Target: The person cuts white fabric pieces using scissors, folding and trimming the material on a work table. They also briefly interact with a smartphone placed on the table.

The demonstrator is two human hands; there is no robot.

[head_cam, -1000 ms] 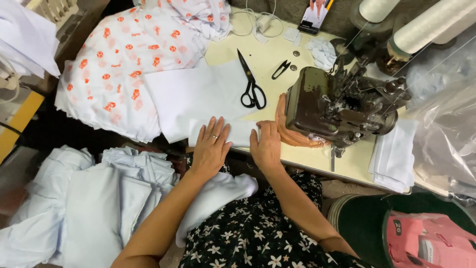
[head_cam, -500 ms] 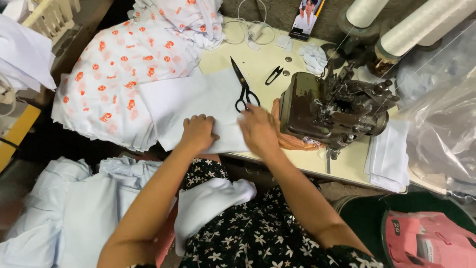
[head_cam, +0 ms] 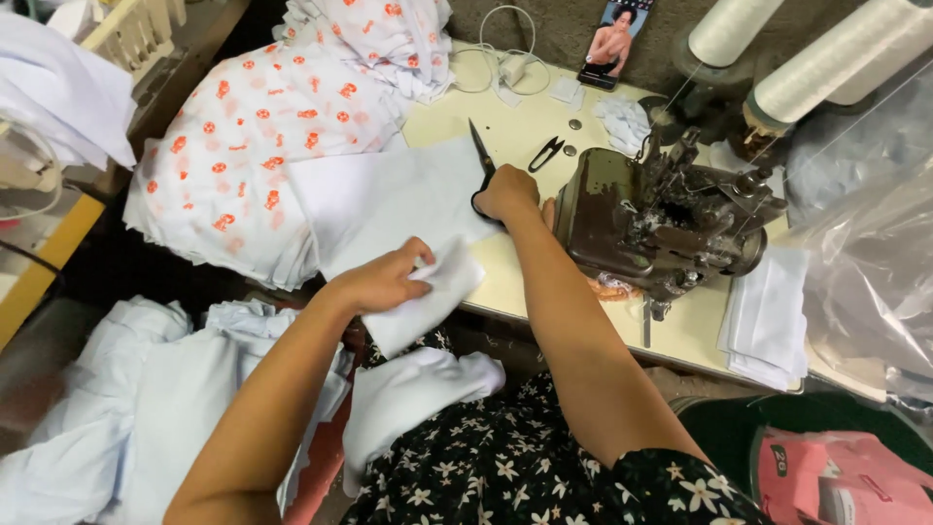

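Left hand [head_cam: 381, 282] gripped a white cloth piece [head_cam: 428, 303] at table [head_cam: 515, 282] edge; right hand [head_cam: 505, 192] closed on black scissors [head_cam: 482, 163] at 12 o'clock. No cut made yet.

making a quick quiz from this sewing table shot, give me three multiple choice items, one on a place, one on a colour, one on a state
1. Where do the black scissors lie?
A. on the table just left of the sewing machine
B. on the floor
C. on the person's lap

2. What colour are the prints on the white fabric pile?
A. blue
B. orange-red
C. green

3. What is the left hand doing?
A. resting open and empty
B. gripping a piece of white cloth
C. holding a thread cone

Answers:
1. A, the right hand rests on their handles by the machine.
2. B, orange-red marks cover it.
3. B, the fingers close around the cloth at the table edge.
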